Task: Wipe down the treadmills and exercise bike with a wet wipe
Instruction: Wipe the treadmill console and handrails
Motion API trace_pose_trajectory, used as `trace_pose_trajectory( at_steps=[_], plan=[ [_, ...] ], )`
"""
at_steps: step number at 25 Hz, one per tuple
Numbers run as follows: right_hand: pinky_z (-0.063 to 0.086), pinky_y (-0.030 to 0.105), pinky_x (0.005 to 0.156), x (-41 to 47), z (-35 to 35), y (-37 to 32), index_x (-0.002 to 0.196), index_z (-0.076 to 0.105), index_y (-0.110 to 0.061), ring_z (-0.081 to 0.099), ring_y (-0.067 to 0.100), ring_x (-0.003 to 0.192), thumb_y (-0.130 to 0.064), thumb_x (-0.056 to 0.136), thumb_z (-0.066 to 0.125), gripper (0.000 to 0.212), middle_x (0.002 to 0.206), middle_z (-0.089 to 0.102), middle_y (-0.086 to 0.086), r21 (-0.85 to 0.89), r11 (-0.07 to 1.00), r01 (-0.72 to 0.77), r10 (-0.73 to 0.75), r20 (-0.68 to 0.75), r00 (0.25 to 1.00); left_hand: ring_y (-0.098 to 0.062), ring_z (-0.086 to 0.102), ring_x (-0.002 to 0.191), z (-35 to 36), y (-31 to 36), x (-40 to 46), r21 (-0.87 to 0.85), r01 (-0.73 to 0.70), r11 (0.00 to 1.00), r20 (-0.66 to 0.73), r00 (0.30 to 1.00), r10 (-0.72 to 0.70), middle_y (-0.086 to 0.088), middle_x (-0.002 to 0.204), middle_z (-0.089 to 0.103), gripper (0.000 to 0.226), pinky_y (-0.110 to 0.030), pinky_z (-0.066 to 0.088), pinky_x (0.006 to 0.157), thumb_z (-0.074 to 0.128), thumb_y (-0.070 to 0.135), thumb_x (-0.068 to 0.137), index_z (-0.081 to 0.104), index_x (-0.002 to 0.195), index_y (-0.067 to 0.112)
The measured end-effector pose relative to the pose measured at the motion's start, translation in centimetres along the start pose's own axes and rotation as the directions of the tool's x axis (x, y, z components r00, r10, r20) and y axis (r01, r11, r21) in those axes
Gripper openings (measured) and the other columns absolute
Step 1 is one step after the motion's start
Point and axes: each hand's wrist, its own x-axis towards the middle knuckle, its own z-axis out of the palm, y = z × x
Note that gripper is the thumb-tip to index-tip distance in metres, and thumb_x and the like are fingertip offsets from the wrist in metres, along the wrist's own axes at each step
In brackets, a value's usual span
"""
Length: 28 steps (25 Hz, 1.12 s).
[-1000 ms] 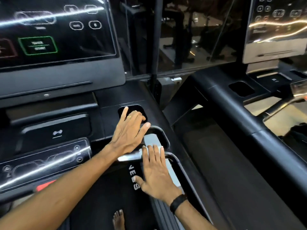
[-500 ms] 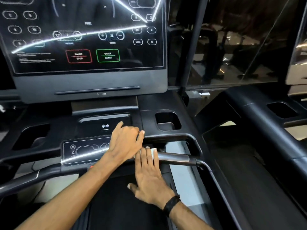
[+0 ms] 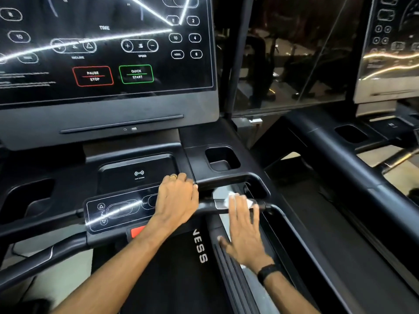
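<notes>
A dark glass wall (image 3: 294, 64) runs behind the machines, split by a black upright post (image 3: 238, 53). It mirrors dim gym gear and small warm lights. Bright streaks of ceiling light glare off the glossy surfaces. Pale floor (image 3: 294, 156) shows under the frames at the right, and again at the lower left (image 3: 56, 279), where a thin cable (image 3: 17, 251) lies.

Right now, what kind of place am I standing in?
Most likely a gym. A treadmill screen with pause and quick start buttons is in front, a second treadmill stands beside it, and more exercise machines reflect in the glass.
</notes>
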Motion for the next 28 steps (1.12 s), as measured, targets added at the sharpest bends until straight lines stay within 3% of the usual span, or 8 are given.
trace_pose_trajectory(
  at_steps=[4,6,9,15,18,21,23,28],
  plan=[
    [0.003,0.068,0.117,-0.1,0.5,5.1,0.158,-0.005,0.0,-0.003,0.04,0.153,-0.082,0.085,0.027,0.114,0.167,-0.003,0.018,-0.021,0.97,-0.244,0.245,0.111,0.963,-0.029,0.06,0.073,0.3,-0.1,-0.2,0.028,-0.035,0.999,-0.018,0.999,0.035,-0.009,0.081,0.064,0.045,-0.042,0.047,0.076,0.031,0.027,0.091,0.07,0.076,0.011],
    [0.0,0.067,0.118,0.6,0.1,4.7,0.157,-0.012,0.0,-0.011,0.041,0.152,-0.063,0.086,0.058,0.118,0.166,-0.011,0.021,-0.004,0.937,-0.35,0.347,0.144,0.927,-0.028,0.06,0.074,0.2,-0.4,-0.3,0.035,-0.061,0.997,-0.013,0.998,0.062,-0.01,0.082,0.064,0.046,-0.042,0.048,0.078,0.03,0.026,0.091,0.07,0.077,0.01],
    [-0.015,0.055,0.119,2.4,-1.0,0.2,0.154,-0.016,0.002,-0.026,0.044,0.148,-0.045,0.092,0.065,0.112,0.16,-0.025,0.029,0.22,0.817,-0.533,0.485,0.237,0.842,-0.029,0.06,0.072,0.1,-0.5,-0.2,0.022,-0.084,0.996,-0.032,0.996,0.084,-0.011,0.08,0.064,0.049,-0.042,0.049,0.078,0.026,0.025,0.09,0.07,0.076,0.008],
    [-0.019,0.04,0.121,1.8,-0.6,-13.7,0.159,-0.008,-0.008,-0.036,0.027,0.146,-0.02,0.103,0.04,0.075,0.163,-0.027,0.015,0.577,0.803,-0.15,0.166,0.025,0.986,-0.031,0.061,0.069,-0.3,-0.7,-0.2,-0.105,-0.059,0.993,-0.028,0.998,0.057,-0.011,0.076,0.065,0.049,-0.04,0.048,0.073,0.027,0.026,0.09,0.068,0.071,0.008],
    [-0.022,0.029,0.118,1.6,-0.4,-14.7,0.156,-0.018,-0.015,-0.04,0.017,0.144,-0.025,0.108,0.037,0.074,0.16,-0.035,0.007,0.666,0.724,-0.18,0.213,0.032,0.977,-0.028,0.063,0.069,-0.7,-1.3,-0.2,-0.185,-0.059,0.981,-0.053,0.997,0.05,-0.007,0.075,0.066,0.049,-0.038,0.05,0.072,0.025,0.026,0.092,0.066,0.07,0.011],
    [-0.029,0.024,0.112,2.6,-0.9,-12.1,0.156,-0.019,-0.01,-0.045,0.02,0.139,-0.032,0.109,0.036,0.075,0.154,-0.043,0.008,0.746,0.535,-0.396,0.45,0.146,0.881,-0.028,0.062,0.07,-0.8,-1.2,-0.3,-0.154,-0.079,0.985,-0.06,0.996,0.07,-0.008,0.075,0.064,0.052,-0.04,0.05,0.075,0.023,0.025,0.094,0.067,0.071,0.011],
    [-0.021,0.038,0.119,4.2,-1.5,-9.0,0.156,-0.016,-0.006,-0.039,0.027,0.144,-0.032,0.109,0.034,0.073,0.155,-0.042,0.012,0.77,0.385,-0.509,0.582,0.226,0.781,-0.028,0.062,0.075,-0.6,-1.0,-0.5,-0.155,-0.074,0.985,-0.062,0.996,0.065,-0.01,0.08,0.065,0.055,-0.041,0.05,0.083,0.02,0.026,0.095,0.069,0.073,0.01],
    [-0.011,0.05,0.123,5.1,-1.3,-3.2,0.156,-0.018,-0.006,-0.035,0.029,0.146,-0.035,0.11,0.033,0.074,0.157,-0.039,0.012,0.757,0.3,-0.581,0.724,0.217,0.655,-0.033,0.062,0.092,0.0,-0.8,-1.1,-0.164,-0.082,0.983,-0.109,0.992,0.065,-0.016,0.096,0.067,0.056,-0.048,0.043,0.104,0.025,0.027,0.097,0.073,0.081,0.001]
  ],
)
